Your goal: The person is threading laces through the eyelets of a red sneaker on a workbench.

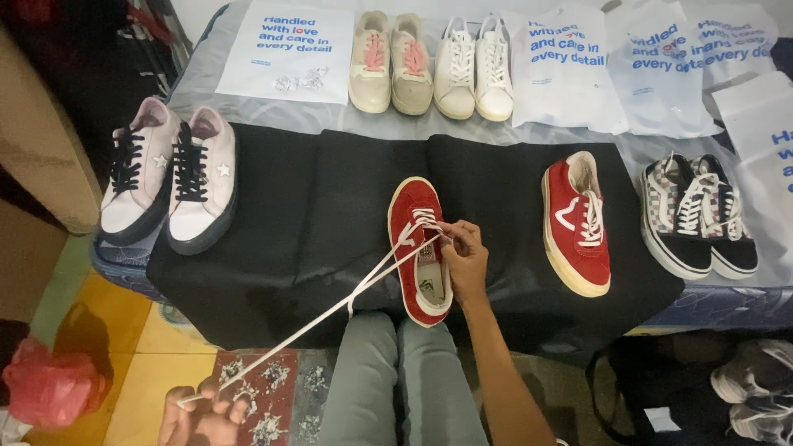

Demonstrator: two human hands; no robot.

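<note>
A red low sneaker (420,248) with a white sole lies on the black cloth (314,206), toe pointing away from me. My right hand (464,254) rests on its right side and pinches the white shoelace (347,301) at the eyelets. The lace runs taut down to the lower left, where my left hand (202,413) grips its end. The matching red sneaker (576,221), laced in white, lies on its side to the right on the same cloth.
A pink pair with black laces (169,177) sits at the left. A checkered pair (698,215) is at the right. Beige (390,62) and white (475,66) pairs and white printed bags (289,49) line the back. A red plastic bag (45,384) lies on the floor.
</note>
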